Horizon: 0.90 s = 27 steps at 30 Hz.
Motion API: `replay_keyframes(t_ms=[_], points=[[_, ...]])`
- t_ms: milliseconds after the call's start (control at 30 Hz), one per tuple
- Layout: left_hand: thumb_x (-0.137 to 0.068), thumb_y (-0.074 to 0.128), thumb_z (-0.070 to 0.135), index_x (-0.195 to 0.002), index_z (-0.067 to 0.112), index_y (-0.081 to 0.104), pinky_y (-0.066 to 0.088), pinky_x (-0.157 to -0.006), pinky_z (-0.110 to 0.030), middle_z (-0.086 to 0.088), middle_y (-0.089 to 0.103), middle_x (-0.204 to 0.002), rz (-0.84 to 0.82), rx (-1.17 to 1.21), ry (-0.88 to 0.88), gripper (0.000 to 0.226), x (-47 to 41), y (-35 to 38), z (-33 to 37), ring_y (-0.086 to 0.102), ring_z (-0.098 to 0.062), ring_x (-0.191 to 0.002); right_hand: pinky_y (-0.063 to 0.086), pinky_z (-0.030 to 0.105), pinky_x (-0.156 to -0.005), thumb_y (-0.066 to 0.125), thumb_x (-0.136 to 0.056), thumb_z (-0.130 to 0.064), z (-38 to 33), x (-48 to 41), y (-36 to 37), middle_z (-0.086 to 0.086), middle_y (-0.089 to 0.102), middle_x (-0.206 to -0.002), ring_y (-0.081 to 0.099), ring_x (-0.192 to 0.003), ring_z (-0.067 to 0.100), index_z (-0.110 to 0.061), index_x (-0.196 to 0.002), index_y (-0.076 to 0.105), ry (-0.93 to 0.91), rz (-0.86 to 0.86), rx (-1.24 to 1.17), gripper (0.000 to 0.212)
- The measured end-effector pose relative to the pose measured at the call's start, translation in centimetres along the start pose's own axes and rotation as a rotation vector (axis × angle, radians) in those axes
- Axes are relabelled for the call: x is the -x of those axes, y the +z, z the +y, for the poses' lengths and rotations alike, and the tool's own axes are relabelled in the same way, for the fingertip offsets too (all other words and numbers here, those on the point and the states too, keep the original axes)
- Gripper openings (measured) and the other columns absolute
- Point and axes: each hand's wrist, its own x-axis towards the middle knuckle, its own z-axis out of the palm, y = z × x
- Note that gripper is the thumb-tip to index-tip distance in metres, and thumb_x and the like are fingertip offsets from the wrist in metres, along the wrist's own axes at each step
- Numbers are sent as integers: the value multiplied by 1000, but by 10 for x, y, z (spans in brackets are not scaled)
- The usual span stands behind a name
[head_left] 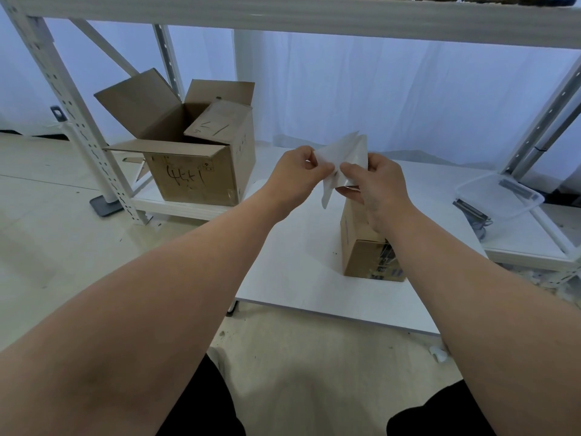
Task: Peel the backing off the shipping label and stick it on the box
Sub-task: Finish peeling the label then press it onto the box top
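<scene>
Both my hands are raised above a low white table (292,272), each pinching part of a white shipping label (344,152). My left hand (297,176) pinches one white layer at its left edge. My right hand (377,187) pinches the other, shinier layer, so the two layers fan apart between my hands. Below my right hand stands a small closed cardboard box (361,247) on the table, partly hidden by my right wrist, with dark print on its near side.
A large open cardboard box (201,158) with handwriting sits on the bottom shelf of a white metal rack (72,99) at the left. A clear plastic tray (500,196) lies on the shelf at the right. White curtain hangs behind.
</scene>
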Motion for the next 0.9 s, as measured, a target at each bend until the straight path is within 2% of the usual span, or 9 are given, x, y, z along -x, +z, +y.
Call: replay_keyframes(t_ms=[133, 300, 400, 500, 567, 633, 700, 767, 900], points=[[-89, 63, 20, -75, 10, 44, 28, -40, -10, 3, 37, -57, 4, -11, 13, 25, -2, -2, -1, 31, -1, -37, 60, 29, -74, 61, -86, -3, 0, 0, 1, 12, 66, -101, 68, -94, 26, -8, -100, 60, -5, 2, -18, 14], [-89, 62, 22, -69, 14, 41, 30, -45, -12, -4, 44, -64, 6, 20, 3, 30, -2, -3, -1, 34, -12, -51, 60, 32, -76, 59, -86, -3, 1, -2, -1, 17, 66, -111, 68, -99, 29, -7, -102, 60, 7, 19, -49, 17], [-91, 59, 22, -79, 11, 46, 36, -56, -17, -17, 65, -82, 26, 49, -13, 21, -2, -3, -1, 49, -19, -68, 60, 30, -73, 58, -86, -2, 1, -2, 0, 15, 65, -110, 67, -100, 29, -12, -92, 61, 20, 18, -90, 12], [-92, 56, 20, -93, 8, 49, 42, -67, -21, -10, 70, -90, 36, 74, -17, 14, -3, -5, 0, 61, -19, -81, 60, 25, -69, 58, -85, -2, -1, -2, 1, 12, 64, -105, 66, -101, 30, -15, -87, 60, 20, 8, -119, 13], [-94, 54, 19, -98, 7, 50, 44, -64, -16, -6, 68, -91, 45, 63, -18, 13, -3, -6, 1, 62, -12, -80, 60, 25, -69, 58, -85, -2, -1, -1, 1, 11, 64, -106, 66, -102, 29, -16, -89, 60, 21, -3, -116, 14], [-94, 53, 18, -98, 8, 50, 43, -56, -8, -6, 68, -91, 48, 61, -23, 11, -3, -7, 0, 60, -7, -73, 60, 27, -71, 57, -85, -2, 0, -1, 2, 10, 64, -108, 65, -102, 28, -14, -96, 60, 24, -14, -104, 16], [-93, 54, 16, -93, 12, 48, 37, -45, -6, -7, 66, -87, 48, 65, -29, 7, -2, -8, 0, 53, -1, -56, 60, 29, -73, 57, -85, -2, 0, 0, 2, 9, 64, -108, 65, -102, 27, -13, -100, 60, 26, -19, -88, 19], [-91, 55, 13, -94, 14, 48, 34, -42, -9, -8, 64, -83, 48, 58, -35, 9, -2, -9, -1, 45, -1, -44, 60, 30, -74, 56, -85, -1, 0, 0, 3, 8, 64, -108, 65, -102, 26, -12, -104, 60, 22, -22, -75, 22], [-85, 62, 9, -94, 14, 49, 39, -53, -18, -9, 71, -87, 16, 58, -47, 16, -1, -10, 0, 53, -14, -60, 59, 33, -78, 53, -83, 0, 2, 1, 3, 7, 66, -106, 65, -100, 25, -10, -111, 61, -1, -55, 37, 31]])
